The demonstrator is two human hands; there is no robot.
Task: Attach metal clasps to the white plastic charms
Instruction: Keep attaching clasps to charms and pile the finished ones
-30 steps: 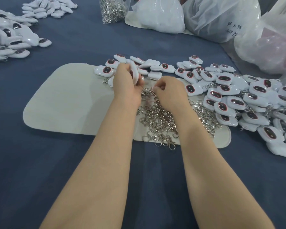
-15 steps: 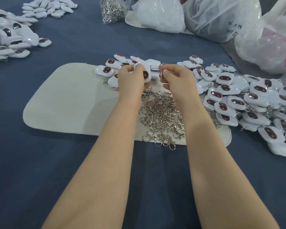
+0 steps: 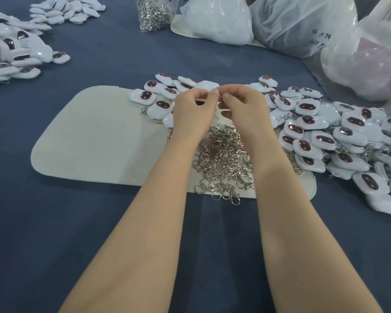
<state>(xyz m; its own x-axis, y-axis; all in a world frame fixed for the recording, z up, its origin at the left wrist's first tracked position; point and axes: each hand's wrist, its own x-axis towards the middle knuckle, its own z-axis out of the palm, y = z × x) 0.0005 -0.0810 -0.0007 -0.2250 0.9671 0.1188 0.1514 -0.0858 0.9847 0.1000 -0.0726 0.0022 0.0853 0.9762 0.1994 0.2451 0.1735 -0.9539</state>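
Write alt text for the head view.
Left hand holds a charm while right hand pinches something small, likely a clasp, against it, above a pale mat. Loose clasps lie piled under the wrists; more charms spread right.

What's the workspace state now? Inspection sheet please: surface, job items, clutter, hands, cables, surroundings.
Surface: dark blue cloth with a beige mat on it.
Job's things: loose metal clasps piled on the mat between the forearms; white charms heaped at right and behind the hands; further heaps far left.
Clutter: clear bag of clasps at the far edge.
Hands: left hand grips a charm, mostly hidden; right hand pinches what looks like a clasp against it.
Cables: nothing seen.
Surroundings: translucent plastic bags far right; one bears handwriting.
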